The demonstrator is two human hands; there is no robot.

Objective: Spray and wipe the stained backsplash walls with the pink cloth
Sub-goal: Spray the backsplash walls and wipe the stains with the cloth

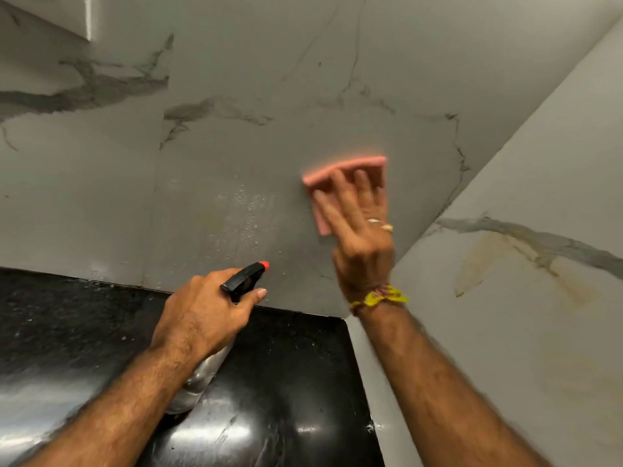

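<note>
Backsplash wall [256,156] fills most of the frame, droplets mid-frame. Black counter [296,358] is cut off lower left. Right hand [357,224], blurry, flat-fingered, presses the pink cloth [347,166] center-right. Left hand [205,311] grips a spray bottle [244,279], body mostly hidden, no readable label.

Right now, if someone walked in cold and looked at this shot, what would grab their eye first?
Probably the pink cloth, pressed flat against the grey marble back wall by the right hand, just right of a patch of spray droplets. Next, the left hand gripping a spray bottle with a red nozzle tip, above the black countertop. Brownish stains on the right side wall also stand out.
</note>
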